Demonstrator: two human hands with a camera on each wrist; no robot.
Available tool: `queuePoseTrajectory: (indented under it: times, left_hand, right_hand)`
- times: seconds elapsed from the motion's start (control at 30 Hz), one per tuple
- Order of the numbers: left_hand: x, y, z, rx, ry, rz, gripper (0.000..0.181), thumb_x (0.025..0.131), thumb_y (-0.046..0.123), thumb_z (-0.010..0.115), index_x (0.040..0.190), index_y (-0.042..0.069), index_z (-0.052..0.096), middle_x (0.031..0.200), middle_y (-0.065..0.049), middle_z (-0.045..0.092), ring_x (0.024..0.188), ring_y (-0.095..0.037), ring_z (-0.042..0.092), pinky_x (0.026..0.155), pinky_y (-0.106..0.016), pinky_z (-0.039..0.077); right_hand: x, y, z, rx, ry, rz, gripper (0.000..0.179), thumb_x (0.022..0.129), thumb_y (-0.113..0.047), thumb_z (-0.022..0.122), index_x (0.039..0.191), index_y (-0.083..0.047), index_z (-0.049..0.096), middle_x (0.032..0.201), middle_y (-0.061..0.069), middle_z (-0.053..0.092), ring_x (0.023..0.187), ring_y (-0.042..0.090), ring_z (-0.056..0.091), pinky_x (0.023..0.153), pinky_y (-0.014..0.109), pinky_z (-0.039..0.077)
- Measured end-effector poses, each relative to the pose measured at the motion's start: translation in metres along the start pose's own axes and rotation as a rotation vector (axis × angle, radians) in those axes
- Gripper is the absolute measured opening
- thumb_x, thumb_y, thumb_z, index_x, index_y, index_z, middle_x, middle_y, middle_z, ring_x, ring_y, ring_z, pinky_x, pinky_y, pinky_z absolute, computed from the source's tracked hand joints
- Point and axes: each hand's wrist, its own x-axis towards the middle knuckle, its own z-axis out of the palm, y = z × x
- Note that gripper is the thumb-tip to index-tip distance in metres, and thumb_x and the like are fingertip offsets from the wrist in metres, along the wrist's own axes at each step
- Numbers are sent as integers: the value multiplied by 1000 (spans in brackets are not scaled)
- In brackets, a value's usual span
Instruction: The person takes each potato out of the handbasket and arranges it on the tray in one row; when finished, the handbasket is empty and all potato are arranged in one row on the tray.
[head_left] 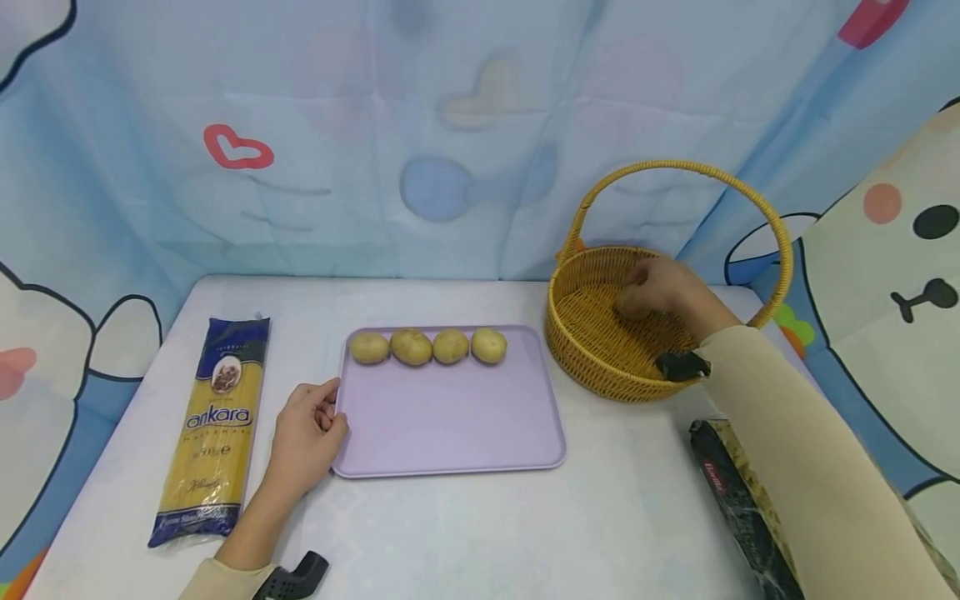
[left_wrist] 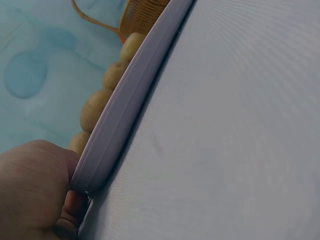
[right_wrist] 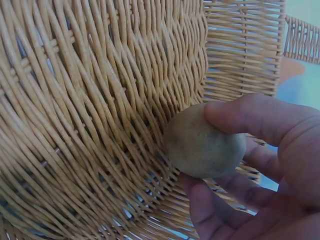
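Inside the wicker basket point(head_left: 600, 367), my right hand point(head_left: 660, 287) holds a potato point(right_wrist: 202, 142) between thumb and fingers, as the right wrist view shows. In the head view that potato is hidden by the hand. My left hand point(head_left: 303, 437) pinches the left edge of a light purple tray point(head_left: 450, 425), with the thumb on the rim and fingers curled below it. Several potatoes point(head_left: 412, 347) stand in a row along the tray's far side, starting near its left corner.
A blue and yellow pack of spaghetti point(head_left: 213, 433) lies left of my left hand. A dark pack point(head_left: 738, 504) lies at the right, partly under my right sleeve. The basket's tall handle point(head_left: 678, 165) arches over my right hand. A printed curtain point(head_left: 337, 225) hangs behind the table.
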Motion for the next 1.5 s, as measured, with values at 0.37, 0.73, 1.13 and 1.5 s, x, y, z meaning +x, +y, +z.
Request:
queuePoseTrajectory:
  times: [0.37,0.73,1.13,1.5]
  left_hand:
    - [-1,1,0,11,4,7,47,82,-5,64,128,-9,57,96,-8,53,72,-14,49,59,-17,43]
    - [-3,4,1,15,48,16,44,81,-6,63,125,-8,59,95,-8,54,72,-14,49,59,-15,41]
    - [-2,2,4,40,109,-17,41,80,-5,63,121,-5,64,93,-8,58,73,-14,52,59,-14,42]
    - [-2,1,6,57,162,-33,39,79,-5,63,118,-4,67,91,-7,58,73,-14,53,60,-14,41]
  right_hand:
    - [-13,-16,-6,27,57,-91,55,83,-35,72,124,-4,54,121,22,53,96,37,53,72,49,47]
    - [-34,-49,-6,86,107,-233,42,82,-26,74,115,-4,62,114,16,59,99,32,52,81,47,44]
    - [-47,-76,4,141,114,-318,42,79,-27,79,115,-11,63,113,7,60,93,25,53,77,41,44]
    - [-60,-101,19,167,99,-344,44,76,-25,81,115,-17,65,115,3,60,93,23,55,75,39,47]
